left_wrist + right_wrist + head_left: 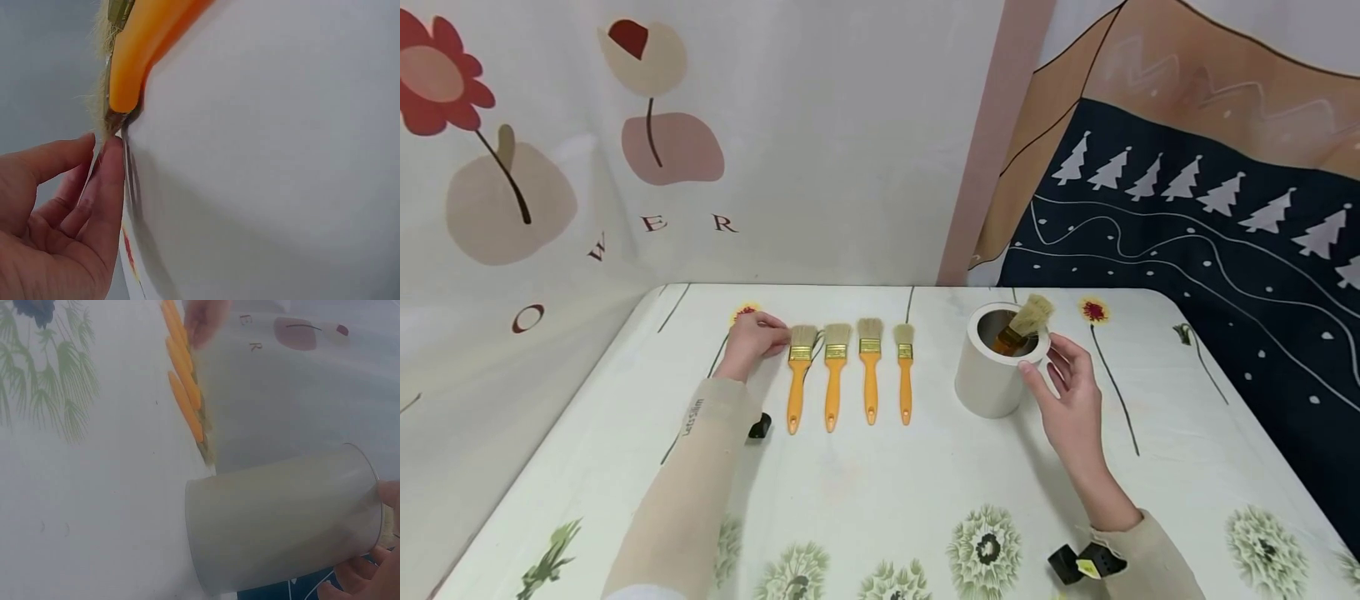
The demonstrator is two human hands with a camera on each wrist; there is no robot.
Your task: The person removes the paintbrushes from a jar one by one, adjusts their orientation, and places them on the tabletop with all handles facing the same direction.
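Note:
Several flat paintbrushes with orange handles lie in a row on the table, bristles pointing away. My left hand point(756, 340) is at the bristle end of the leftmost paintbrush point(797, 375). In the left wrist view, the fingertips point(112, 147) come up against that brush's edge, and thumb and fingers stand apart. My right hand point(1075, 408) holds a white cylindrical container point(988, 383) near its rim, thumb on the front and fingers round the right side. Another paintbrush point(1030, 317) leans inside, bristles up, its handle hidden by the wall.
The table point(850, 492) has a white cloth printed with flowers. A hanging cloth point(820, 150) with printed flowers and letters stands behind it. Dark fabric with white trees point(1180, 179) hangs at the right. Small black devices point(1086, 562) sit at the wrists.

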